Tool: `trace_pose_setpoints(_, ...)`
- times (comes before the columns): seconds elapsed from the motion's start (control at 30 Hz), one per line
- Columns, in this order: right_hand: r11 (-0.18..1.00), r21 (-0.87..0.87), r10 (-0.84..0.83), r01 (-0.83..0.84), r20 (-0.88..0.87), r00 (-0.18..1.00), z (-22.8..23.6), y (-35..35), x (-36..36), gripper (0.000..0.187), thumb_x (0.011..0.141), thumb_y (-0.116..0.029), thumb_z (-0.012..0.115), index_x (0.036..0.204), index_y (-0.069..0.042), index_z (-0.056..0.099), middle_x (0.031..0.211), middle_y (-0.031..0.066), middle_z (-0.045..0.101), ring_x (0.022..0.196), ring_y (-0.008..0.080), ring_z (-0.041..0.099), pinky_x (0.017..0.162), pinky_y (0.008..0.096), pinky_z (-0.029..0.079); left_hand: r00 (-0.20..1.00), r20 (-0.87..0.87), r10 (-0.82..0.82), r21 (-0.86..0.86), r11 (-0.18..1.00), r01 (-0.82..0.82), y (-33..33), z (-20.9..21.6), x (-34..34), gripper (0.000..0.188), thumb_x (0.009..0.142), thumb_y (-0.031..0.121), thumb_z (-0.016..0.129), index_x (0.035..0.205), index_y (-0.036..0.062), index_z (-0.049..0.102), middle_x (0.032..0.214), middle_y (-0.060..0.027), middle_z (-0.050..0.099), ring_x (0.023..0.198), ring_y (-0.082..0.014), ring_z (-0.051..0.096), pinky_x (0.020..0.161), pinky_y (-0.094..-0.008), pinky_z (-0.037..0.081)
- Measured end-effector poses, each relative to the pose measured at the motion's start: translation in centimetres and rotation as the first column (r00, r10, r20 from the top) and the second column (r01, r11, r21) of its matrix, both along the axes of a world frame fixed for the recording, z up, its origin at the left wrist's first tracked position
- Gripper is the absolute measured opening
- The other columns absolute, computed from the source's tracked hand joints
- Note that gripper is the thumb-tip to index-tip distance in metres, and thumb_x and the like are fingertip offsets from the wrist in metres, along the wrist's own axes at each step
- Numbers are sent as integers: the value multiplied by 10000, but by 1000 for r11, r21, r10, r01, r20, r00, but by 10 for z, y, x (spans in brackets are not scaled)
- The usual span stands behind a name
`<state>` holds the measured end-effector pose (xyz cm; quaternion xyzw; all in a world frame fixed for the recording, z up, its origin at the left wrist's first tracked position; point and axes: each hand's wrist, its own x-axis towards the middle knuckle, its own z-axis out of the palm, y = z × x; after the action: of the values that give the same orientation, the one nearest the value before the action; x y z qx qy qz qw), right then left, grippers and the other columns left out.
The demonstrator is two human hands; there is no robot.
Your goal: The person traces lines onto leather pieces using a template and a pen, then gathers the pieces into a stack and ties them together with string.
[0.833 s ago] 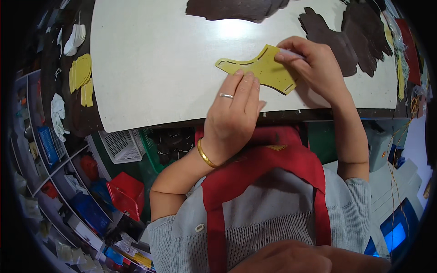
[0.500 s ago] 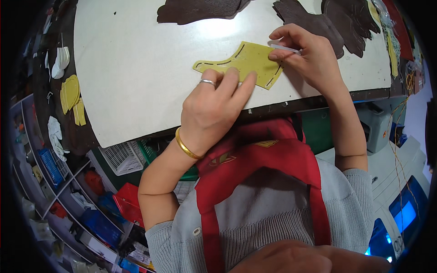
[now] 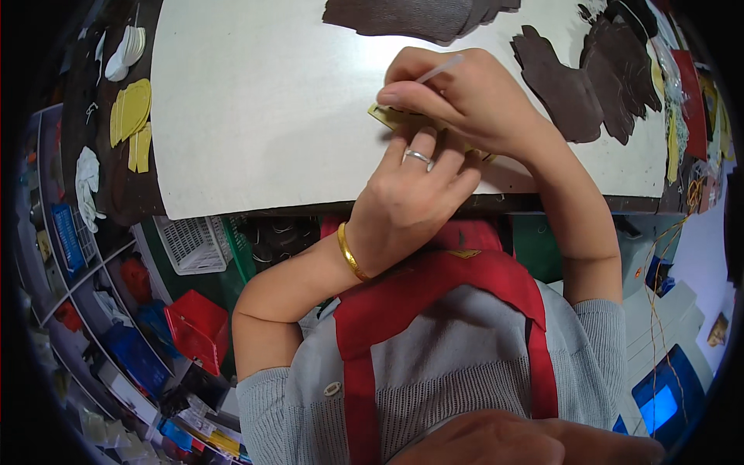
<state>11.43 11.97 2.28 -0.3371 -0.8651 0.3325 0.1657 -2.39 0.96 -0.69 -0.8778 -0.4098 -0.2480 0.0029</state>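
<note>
Far left of the pattern piece, yellow cutouts (image 3: 130, 116) and white cutouts (image 3: 124, 53) lie on the dark strip beside the white surface (image 3: 263, 101). Below the surface's near edge, left of the piece, sit a white basket (image 3: 190, 244) and a red bin (image 3: 198, 327). The left hand (image 3: 407, 203), ringed and with a gold bangle at the wrist, rests its fingers flat on the yellow pattern piece (image 3: 395, 118), pressing it down and grasping nothing. Over the piece, the right hand (image 3: 465, 101) is pinched around a thin white stylus (image 3: 439, 70). Right of the piece lie dark brown leather pieces (image 3: 577, 85).
</note>
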Motion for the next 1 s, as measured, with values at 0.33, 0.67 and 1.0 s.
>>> trace_pose_setpoints(0.33, 980, 193, 29, -41, 65, 997, 2, -2, -14, 376, 1029, -457, 531, 962, -105, 643, 616, 94, 637, 588, 338, 643, 554, 449, 508, 999, 32, -8, 24, 1000, 7, -1, -3, -2, 264, 867, 232, 596, 1073, 91, 682, 997, -81, 624, 1027, -285, 636, 875, -413, 548)
trace_pose_setpoints(0.67, 891, 441, 36, -108, 168, 985, 7, 3, 35, 164, 908, -213, 665, 946, -72, 591, 689, 110, 650, 674, 325, 679, 583, 442, 512, 1000, 12, 1, -36, 999, 0, 3, 5, -1, 286, 816, 137, 638, 1080, 75, 727, 1116, -124, 687, 951, -290, 664, 883, -385, 572)
trace_pose_setpoints(1.0, 918, 168, -369, 360, 22, 929, -2, -41, 82, 295, 1018, -332, 608, 901, -63, 637, 631, 97, 627, 620, 314, 654, 578, 401, 491, 999, -51, 16, 9, 1000, -16, 5, 4, 3, 264, 812, 142, 669, 1067, 133, 735, 1160, -63, 704, 866, -230, 638, 703, -289, 571)
